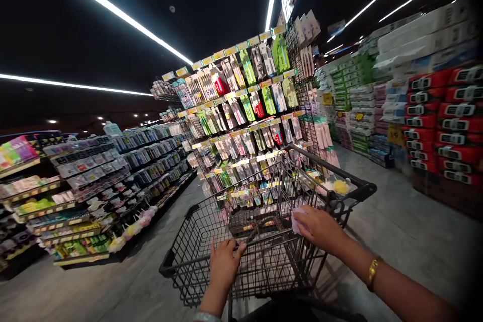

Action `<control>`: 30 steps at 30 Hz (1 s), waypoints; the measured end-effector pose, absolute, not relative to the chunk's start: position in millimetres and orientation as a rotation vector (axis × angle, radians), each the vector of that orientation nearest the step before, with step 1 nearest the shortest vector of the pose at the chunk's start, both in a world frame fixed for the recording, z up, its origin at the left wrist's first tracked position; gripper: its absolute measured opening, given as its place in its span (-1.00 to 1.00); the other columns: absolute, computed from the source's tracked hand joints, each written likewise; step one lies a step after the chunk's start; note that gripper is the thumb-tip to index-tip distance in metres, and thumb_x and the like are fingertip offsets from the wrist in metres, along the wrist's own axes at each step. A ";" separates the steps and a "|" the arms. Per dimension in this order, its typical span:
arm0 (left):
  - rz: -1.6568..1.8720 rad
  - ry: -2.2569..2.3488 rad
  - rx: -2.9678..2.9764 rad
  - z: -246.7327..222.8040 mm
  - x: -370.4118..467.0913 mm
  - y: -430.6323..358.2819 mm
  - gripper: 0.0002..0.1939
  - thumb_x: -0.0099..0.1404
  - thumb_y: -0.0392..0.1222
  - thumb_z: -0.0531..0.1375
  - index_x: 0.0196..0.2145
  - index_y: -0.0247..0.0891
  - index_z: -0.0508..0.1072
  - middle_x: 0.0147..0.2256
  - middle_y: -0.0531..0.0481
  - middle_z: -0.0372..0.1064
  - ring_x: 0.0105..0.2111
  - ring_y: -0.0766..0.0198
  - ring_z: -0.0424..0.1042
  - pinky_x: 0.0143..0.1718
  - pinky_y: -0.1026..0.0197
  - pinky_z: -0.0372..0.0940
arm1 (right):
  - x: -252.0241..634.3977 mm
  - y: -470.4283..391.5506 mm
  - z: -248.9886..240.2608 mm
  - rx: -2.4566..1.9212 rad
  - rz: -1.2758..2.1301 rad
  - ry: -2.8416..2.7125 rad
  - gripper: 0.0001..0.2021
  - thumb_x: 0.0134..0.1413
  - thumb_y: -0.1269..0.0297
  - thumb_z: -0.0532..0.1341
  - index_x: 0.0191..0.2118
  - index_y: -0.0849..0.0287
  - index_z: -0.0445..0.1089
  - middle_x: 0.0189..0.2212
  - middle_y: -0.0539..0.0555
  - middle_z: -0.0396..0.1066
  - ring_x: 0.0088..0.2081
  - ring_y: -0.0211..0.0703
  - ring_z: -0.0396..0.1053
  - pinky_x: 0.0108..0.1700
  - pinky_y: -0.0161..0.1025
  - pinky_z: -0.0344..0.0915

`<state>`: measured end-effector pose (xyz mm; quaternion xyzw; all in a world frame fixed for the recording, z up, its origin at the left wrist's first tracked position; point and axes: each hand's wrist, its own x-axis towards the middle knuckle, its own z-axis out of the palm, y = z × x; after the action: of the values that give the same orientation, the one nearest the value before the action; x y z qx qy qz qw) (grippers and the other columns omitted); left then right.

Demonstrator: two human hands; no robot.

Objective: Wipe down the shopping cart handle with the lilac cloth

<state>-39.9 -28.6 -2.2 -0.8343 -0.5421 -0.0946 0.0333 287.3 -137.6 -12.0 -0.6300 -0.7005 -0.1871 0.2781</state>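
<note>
A: ok, left to right, what've we got?
B: Left grip (pixel 224 264) is loosely open, fingers draped on the near rim of a black wire shopping cart (pixel 267 240), nothing clutched afaict. Right grip (pixel 317 229) is closed around a lilac cloth (pixel 298 219), at that rim too.
A: wiping step, then?
B: I'd guess so. Next move calls for the cloth snug against the wire, imo.

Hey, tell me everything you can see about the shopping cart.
The shopping cart is dark, apparently metal wire mesh, with solid-looking corner pieces and a thick bar at its right end. It stands on the grey floor before a display rack. The left hand rests on its near rim; the right hand, holding a pale purple cloth-like item, is there too. A yellow item shows beside the bar.
</note>
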 end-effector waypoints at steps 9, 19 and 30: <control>-0.207 -1.720 -2.588 -5.9 -2.2 -35.2 -0.50 0.42 0.19 -0.07 -0.32 -0.13 0.53 -0.28 -0.06 0.56 -0.14 0.06 0.47 -0.07 0.07 0.14 | 188.9 -99.7 2.0 -1.988 -0.338 -1.718 -0.81 0.20 0.16 0.14 -0.24 0.09 0.45 -0.29 0.13 0.41 -0.28 -0.08 0.40 -0.27 -0.22 0.16; -0.483 -1.667 -2.627 -24.4 0.1 -49.1 -0.53 0.39 0.17 0.01 -0.45 -0.14 0.52 -0.38 -0.03 0.54 -0.21 0.11 0.46 0.18 -0.03 -0.03 | 234.6 -133.7 -8.9 -1.675 -0.049 -1.909 -0.76 0.21 0.15 0.15 -0.05 0.04 0.41 -0.13 0.09 0.35 -0.14 -0.11 0.36 -0.08 -0.20 0.25; -0.527 -1.591 -2.620 -22.7 2.9 -52.3 -0.55 0.38 0.16 0.05 -0.46 -0.18 0.51 -0.42 -0.02 0.51 -0.27 0.12 0.46 -0.12 0.11 0.08 | 186.7 -110.1 2.6 -2.088 -0.172 -1.769 -0.65 0.30 0.07 0.02 -0.16 0.16 0.48 -0.27 0.20 0.43 -0.26 -0.05 0.42 -0.23 -0.19 0.26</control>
<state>2.9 -52.3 -22.7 -0.8423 -0.5115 -0.1695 0.0157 186.7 -110.1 2.6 -0.7463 -0.6324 -0.0616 0.1984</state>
